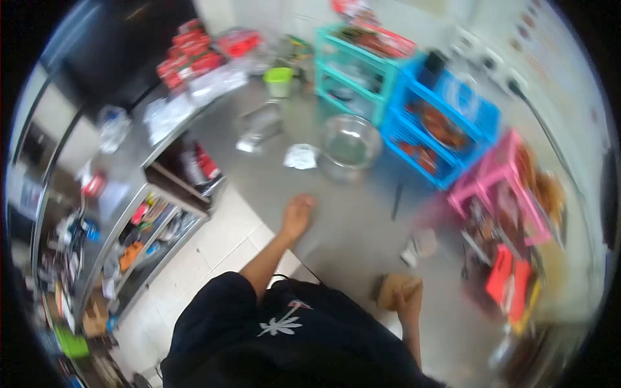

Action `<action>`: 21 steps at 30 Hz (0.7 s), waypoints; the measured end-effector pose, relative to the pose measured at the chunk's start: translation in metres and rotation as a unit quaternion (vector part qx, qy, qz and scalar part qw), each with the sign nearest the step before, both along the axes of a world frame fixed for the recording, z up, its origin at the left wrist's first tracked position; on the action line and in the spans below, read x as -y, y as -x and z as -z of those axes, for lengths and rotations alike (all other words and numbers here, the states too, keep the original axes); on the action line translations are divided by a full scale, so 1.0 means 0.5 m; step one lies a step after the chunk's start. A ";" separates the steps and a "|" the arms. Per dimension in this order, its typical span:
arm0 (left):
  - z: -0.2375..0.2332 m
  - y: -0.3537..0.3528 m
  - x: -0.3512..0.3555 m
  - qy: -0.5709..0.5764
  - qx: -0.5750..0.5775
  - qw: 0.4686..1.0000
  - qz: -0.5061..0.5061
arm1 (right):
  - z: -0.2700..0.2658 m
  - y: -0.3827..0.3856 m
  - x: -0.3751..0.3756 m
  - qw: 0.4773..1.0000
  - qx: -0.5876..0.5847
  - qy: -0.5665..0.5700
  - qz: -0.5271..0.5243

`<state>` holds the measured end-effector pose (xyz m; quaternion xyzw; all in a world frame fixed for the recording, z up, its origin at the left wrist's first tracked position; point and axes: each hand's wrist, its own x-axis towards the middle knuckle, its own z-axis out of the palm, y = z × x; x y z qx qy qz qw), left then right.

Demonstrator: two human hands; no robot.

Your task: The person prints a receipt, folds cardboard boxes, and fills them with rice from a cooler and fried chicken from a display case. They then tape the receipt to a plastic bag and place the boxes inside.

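Stainless-steel counter (349,220) is filling most of what I'm watching remotely, with a blue plastic rack (482,119) and a pink plastic rack (511,152) lining the wall side. Near the person's body, the right hand (407,302) is gripping a tan pad (390,291), thumb pressing on its face, fingers mostly hidden beneath; blur is leaving me unsure whether it's sponge or folded cloth. I'm judging it light, soft and hard to break, so an edge pinch like this one should be suiting it. Farther forward, the left hand (299,213) is hovering over or resting on the steel, fingers loosely curled, holding nothing visible, nearest a white packet (301,156) and a metal bowl (349,155).
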<state>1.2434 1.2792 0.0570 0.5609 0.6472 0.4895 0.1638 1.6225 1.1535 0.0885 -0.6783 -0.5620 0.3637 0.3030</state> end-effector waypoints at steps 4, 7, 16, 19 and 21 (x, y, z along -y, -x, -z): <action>-0.064 0.046 0.007 0.043 0.080 0.996 -0.012 | -0.004 0.084 -0.055 0.995 0.064 0.020 -0.070; -0.112 0.115 0.000 0.059 0.086 0.993 -0.050 | -0.029 0.172 -0.120 0.988 0.089 0.019 -0.127; -0.060 0.647 -0.185 0.061 -0.054 0.983 -0.166 | 0.015 0.266 -0.293 0.967 0.211 -0.063 -0.128; -0.058 0.917 -0.266 0.159 -0.118 0.957 -0.211 | -0.073 0.347 -0.336 0.930 0.340 -0.132 -0.056; -0.068 1.076 -0.323 0.240 -0.220 0.913 -0.245 | -0.123 0.432 -0.378 0.924 0.345 -0.163 -0.021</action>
